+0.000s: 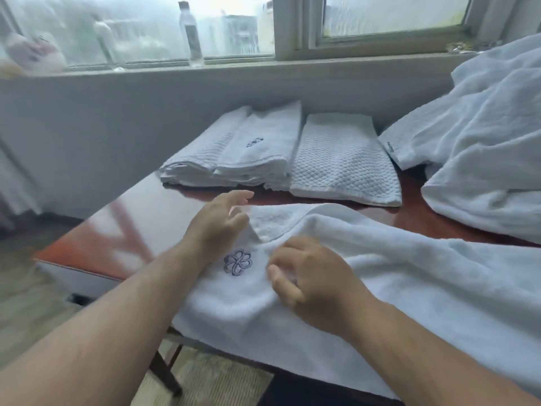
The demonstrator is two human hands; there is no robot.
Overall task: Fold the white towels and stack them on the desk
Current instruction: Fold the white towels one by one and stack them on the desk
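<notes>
Left hand: Your left hand [218, 222] is hanging open with loose, spread fingers and is holding nothing. Its fingertips are sitting just beside the turned-over corner of the big towel [366, 273], and your wrist is lying on the cloth.
Right hand: Your right hand [307, 276] is resting on the big towel with its fingers curled in. I cannot tell if it is pinching the cloth or not.
Big towel: It is lying spread across the near part of the desk [146, 212] and is hanging over the near edge.
Flower mark: A blue flower mark [237, 262] is showing on the big towel, between your two hands.
Folded stack: A stack of folded towels [234, 159] is sitting at the far side of the desk, with a bumpy folded towel [342, 165] touching it on the right.
Loose pile: A heap of unfolded towels [483, 142] is lying at the right.
Bottle: A clear bottle [191, 33] is standing upright on the window ledge.
</notes>
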